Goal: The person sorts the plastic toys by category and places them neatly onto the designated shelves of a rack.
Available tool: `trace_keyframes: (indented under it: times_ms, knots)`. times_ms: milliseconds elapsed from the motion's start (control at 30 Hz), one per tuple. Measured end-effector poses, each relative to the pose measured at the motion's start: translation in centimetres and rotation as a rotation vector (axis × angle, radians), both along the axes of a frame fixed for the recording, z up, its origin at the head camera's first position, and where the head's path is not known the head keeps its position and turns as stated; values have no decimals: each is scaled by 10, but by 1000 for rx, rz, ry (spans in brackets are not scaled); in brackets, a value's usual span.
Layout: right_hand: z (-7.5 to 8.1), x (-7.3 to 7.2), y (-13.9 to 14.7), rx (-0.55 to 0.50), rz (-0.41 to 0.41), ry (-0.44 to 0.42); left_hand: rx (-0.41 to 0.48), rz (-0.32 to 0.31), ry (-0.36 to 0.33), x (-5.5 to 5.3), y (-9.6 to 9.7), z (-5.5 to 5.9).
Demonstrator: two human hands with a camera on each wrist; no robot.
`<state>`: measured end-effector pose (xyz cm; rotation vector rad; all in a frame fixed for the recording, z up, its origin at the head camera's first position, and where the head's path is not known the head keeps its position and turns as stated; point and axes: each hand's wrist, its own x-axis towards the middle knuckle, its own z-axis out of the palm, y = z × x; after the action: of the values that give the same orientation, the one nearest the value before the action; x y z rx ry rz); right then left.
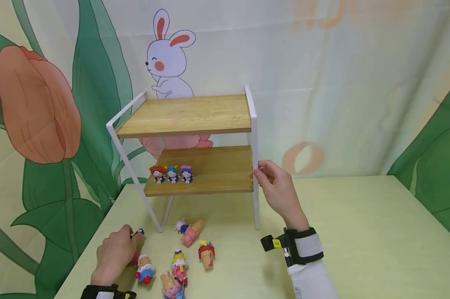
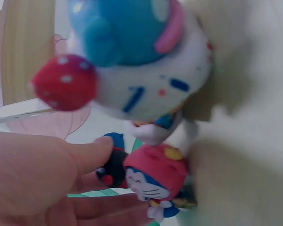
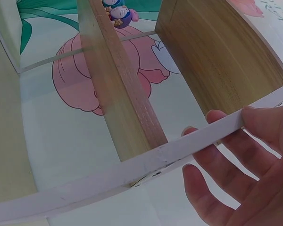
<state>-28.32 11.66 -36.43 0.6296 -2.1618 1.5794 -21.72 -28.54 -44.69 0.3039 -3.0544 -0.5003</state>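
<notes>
My left hand [image 1: 114, 253] is low over the table at the left. Its thumb and fingers pinch a small dark-blue figurine [image 2: 114, 162], partly hidden by the thumb. Close beside it is a red-hooded figurine [image 2: 155, 172]; whether the fingers touch this one I cannot tell. A larger figurine with a strawberry [image 2: 66, 82] looms near the left wrist camera. My right hand [image 1: 279, 187] grips the white side frame [image 1: 255, 166] of a two-tier wooden shelf, thumb on one side and fingers behind. Three small hooded figurines [image 1: 172, 174] stand in a row on the lower board [image 1: 217, 170], toward its left.
Several ice-cream-cone figurines lie on the table before the shelf, among them a red-topped cone figurine [image 1: 206, 254] and a yellow-topped figurine [image 1: 179, 265]. The upper board [image 1: 187, 112] is above. A printed curtain [image 1: 359, 104] hangs behind the table.
</notes>
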Motion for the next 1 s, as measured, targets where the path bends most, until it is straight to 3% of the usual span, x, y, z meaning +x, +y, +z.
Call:
trace_keyframes:
  times_ms: [200, 367, 500, 700, 1000]
  knots:
    - [-2, 1, 0, -1, -5, -9, 2, -29, 195, 4, 2, 5]
    - [-2, 1, 0, 2, -3, -10, 13, -64, 314, 5, 7, 13]
    - [-1, 1, -2, -1, -1, -1, 75, -98, 397, 4, 13, 23]
    - [0, 2, -1, 1, 3, 1, 160, -127, 438, 2, 24, 37]
    - [0, 2, -2, 11, -2, 7, 278, -344, 383, 0, 36, 44]
